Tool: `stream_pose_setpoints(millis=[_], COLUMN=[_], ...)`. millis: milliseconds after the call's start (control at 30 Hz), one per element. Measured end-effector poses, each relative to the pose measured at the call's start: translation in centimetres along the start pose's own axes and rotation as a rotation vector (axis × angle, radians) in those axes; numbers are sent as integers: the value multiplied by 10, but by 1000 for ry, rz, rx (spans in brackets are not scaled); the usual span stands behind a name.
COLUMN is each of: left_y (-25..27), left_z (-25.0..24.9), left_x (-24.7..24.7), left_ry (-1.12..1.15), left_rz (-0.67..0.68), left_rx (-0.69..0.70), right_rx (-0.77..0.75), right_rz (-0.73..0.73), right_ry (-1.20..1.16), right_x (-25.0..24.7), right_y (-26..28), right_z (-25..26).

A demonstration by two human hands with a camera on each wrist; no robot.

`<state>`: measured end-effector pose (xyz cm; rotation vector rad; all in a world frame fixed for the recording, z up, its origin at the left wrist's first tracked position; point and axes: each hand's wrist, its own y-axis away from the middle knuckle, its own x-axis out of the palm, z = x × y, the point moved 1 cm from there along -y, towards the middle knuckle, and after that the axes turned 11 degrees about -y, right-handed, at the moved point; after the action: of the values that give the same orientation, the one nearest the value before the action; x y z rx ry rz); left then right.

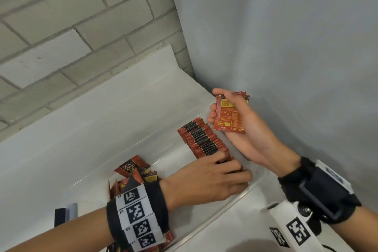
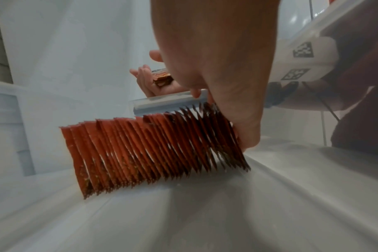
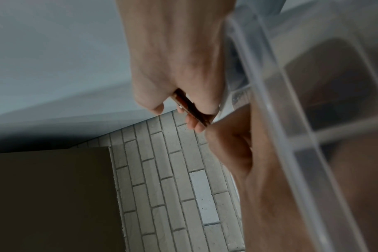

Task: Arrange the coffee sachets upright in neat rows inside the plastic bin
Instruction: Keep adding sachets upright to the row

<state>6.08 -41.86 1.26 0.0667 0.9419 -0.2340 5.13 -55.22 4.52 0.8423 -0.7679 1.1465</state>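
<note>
Sachets everywhere, basically. Inside the clear plastic bin (image 1: 253, 185) a long row of red coffee sachets (image 1: 201, 139) stands on edge along the right wall, packed tight; from the left wrist view the row (image 2: 153, 153) leans a bit, tops tipped toward the far end. The near end of that row sits under the left hand (image 1: 206, 180), which reaches into the bin from the left with its fingers (image 1: 235, 172) curled down over the last few packets and pressed against them. Whether it's actually pinching those packets or just pushing them together, I can't tell, the fingertips are buried in the row.

The right hand (image 1: 237, 127) hovers just past the bin's right rim, palm turned up, holding a small stack of sachets (image 1: 230, 112), thumb across the front of it and fingers wrapped behind. The printed back of the front packet faces up. In the right wrist view you only see the thin edge of the stack (image 3: 191, 109) between thumb and fingers.

At the left end of the bin there's a loose heap of sachets (image 1: 136, 172) lying every which way, one black-fronted packet on top, partly hidden behind the left wrist band (image 1: 137, 213) with its black-and-white marker squares. The bin sits on a white counter (image 1: 81, 125) in a corner, brick wall (image 1: 71, 22) behind, plain grey wall (image 1: 286, 37) on the right.
</note>
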Motion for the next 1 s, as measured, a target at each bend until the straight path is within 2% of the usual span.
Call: stream_pose_setpoints(millis=[100,167,233,333,500,633,700,833,1000], left_y=[1,3,6,12,34,53,55,49,39], left_z=[2,4,6,15,50,71,74,75,73], left_x=[2,5,6,0,-13,-17,-19,-16,-16], left_ry=[-1,39,130,315,586,736,890,1162,1740], left_rz=[-1,-51,-110,-121,-165,-179,-165,-142,-35], left_rx=[-4,-17,-32,-97,-401,-861,-1030,-1103,-1148], right_rx=[12,24,43,65,60,55,50,42,23], right_rz=[39,45,34,13,-15,-18,-4,60,123], right_ry=[-20,-24,-27,4,94,170,185,218,289], right_x=[-1,-2,-3,-3,-4,-6,-6,-7,-7], right_y=[2,2,2,2,1,0,0,2,3], right_z=[2,2,2,1,-1,-2,-2,-1,-1])
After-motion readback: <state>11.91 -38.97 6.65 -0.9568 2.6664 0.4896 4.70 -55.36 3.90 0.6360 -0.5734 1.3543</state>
